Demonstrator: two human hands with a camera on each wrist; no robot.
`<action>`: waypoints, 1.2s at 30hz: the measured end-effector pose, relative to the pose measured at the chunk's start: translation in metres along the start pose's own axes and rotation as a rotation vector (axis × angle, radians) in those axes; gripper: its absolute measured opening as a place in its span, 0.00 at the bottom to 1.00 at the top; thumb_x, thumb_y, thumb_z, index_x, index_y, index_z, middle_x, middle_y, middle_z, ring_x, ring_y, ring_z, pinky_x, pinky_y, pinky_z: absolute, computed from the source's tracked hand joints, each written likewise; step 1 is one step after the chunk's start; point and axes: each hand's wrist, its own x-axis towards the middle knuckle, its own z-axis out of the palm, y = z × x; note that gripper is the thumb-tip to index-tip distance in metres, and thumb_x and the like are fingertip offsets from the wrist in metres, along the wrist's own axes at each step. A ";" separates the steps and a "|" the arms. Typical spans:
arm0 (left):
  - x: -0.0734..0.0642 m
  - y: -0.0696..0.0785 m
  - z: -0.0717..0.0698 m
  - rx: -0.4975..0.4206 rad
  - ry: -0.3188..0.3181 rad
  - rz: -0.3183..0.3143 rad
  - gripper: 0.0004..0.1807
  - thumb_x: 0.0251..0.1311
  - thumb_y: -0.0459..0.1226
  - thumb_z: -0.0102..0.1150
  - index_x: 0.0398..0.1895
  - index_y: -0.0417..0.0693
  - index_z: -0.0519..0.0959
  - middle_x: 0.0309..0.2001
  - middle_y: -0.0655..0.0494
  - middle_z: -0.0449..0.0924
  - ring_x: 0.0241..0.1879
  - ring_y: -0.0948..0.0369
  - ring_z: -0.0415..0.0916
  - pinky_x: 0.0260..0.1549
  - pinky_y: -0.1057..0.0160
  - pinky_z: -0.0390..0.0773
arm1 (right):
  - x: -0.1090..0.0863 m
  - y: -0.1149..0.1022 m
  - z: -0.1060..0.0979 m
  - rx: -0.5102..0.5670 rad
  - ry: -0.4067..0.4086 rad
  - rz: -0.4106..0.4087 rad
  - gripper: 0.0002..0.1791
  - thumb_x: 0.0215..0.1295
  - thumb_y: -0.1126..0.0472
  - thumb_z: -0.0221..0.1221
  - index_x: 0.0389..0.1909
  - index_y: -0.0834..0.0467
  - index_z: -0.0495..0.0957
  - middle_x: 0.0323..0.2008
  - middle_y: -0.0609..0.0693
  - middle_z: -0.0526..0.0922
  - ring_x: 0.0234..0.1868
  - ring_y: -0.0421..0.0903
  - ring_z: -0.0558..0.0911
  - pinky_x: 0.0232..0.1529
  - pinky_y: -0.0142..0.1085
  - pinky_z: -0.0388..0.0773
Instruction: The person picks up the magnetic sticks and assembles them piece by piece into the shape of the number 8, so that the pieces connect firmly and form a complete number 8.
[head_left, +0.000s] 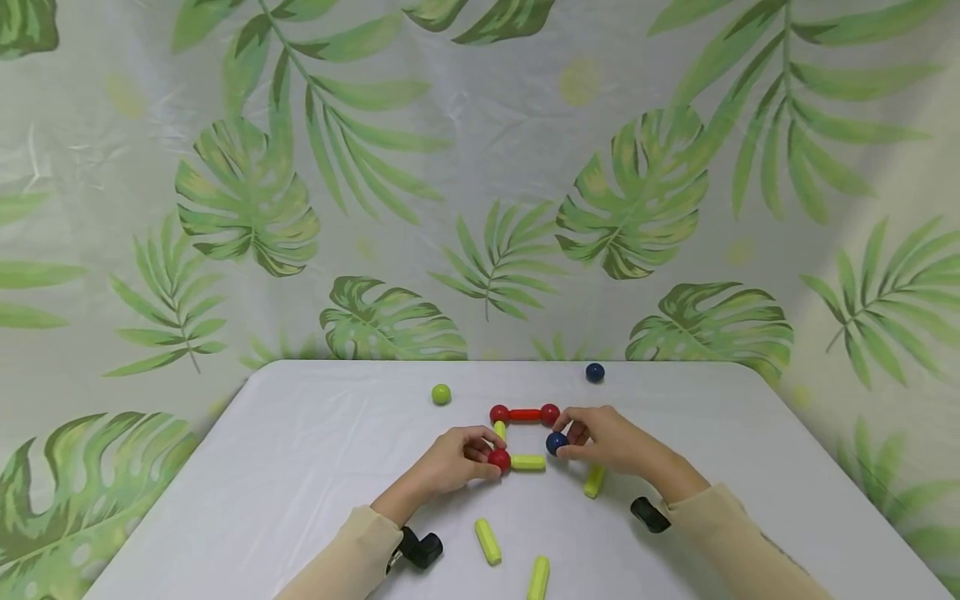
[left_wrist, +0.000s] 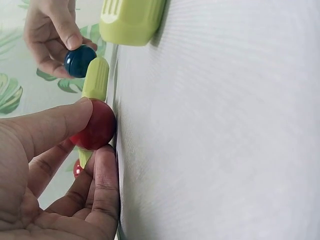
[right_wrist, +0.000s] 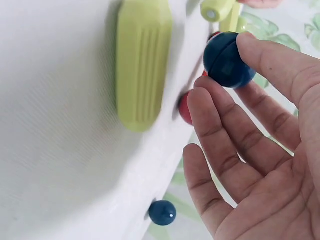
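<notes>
2 hands meet over the table (head_left: 315, 483), and their fingers hide much of what they hold. The left hand (head_left: 459, 456) is partly closed, its thumb and fingertips pinching a red ball (head_left: 498, 459) low against the cloth; its fingers cover part of a short yellow-green rod (head_left: 500, 431) running from that ball to the far red pair. The right hand (head_left: 609, 439) pinches a blue ball (head_left: 557, 443) between thumb and fingertips, the other fingers loosely bent. Under that hand, 1 loose rod (head_left: 594, 482) is half covered, and another loose rod (head_left: 537, 578) is cut off at the head view's bottom edge.

The balls are glossy and smooth, a seam line circling the held blue 1. The rods look like matte plastic, ribbed along their sides, with tapered ends. The cloth is white, finely woven.

From the pinched red ball, a yellow-green rod (head_left: 528, 462) points rightward, its long axis level across the table, its free end near the blue ball; whether they touch, I cannot tell. Beyond, a red rod (head_left: 524, 414) lies parallel between 2 red balls (head_left: 550, 414). A third loose rod (head_left: 487, 542) slants nearer the person.
</notes>
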 end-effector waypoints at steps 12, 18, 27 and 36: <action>0.003 0.001 0.001 0.013 0.002 0.006 0.16 0.60 0.32 0.77 0.51 0.52 0.87 0.41 0.53 0.82 0.40 0.59 0.76 0.37 0.64 0.75 | -0.011 0.000 0.012 0.007 -0.034 -0.041 0.15 0.69 0.56 0.73 0.51 0.56 0.82 0.35 0.42 0.84 0.35 0.36 0.79 0.39 0.30 0.80; 0.004 0.001 0.002 0.006 0.005 0.002 0.16 0.60 0.31 0.77 0.51 0.51 0.87 0.40 0.53 0.81 0.39 0.59 0.75 0.35 0.65 0.74 | -0.012 0.000 0.014 0.021 -0.034 -0.049 0.15 0.69 0.57 0.73 0.51 0.57 0.81 0.34 0.43 0.84 0.34 0.37 0.79 0.38 0.30 0.80; 0.003 0.000 0.004 0.017 0.013 0.008 0.16 0.61 0.30 0.75 0.51 0.51 0.87 0.40 0.54 0.82 0.40 0.59 0.76 0.37 0.65 0.75 | -0.012 0.000 0.016 0.029 -0.037 -0.016 0.15 0.68 0.57 0.73 0.51 0.56 0.81 0.35 0.44 0.85 0.35 0.38 0.80 0.39 0.30 0.80; 0.001 0.002 0.002 0.010 0.000 -0.006 0.15 0.63 0.32 0.74 0.52 0.50 0.87 0.41 0.54 0.82 0.41 0.59 0.76 0.37 0.64 0.75 | -0.014 -0.001 0.017 0.024 -0.039 -0.015 0.16 0.69 0.56 0.73 0.51 0.56 0.81 0.35 0.42 0.84 0.35 0.37 0.80 0.39 0.30 0.80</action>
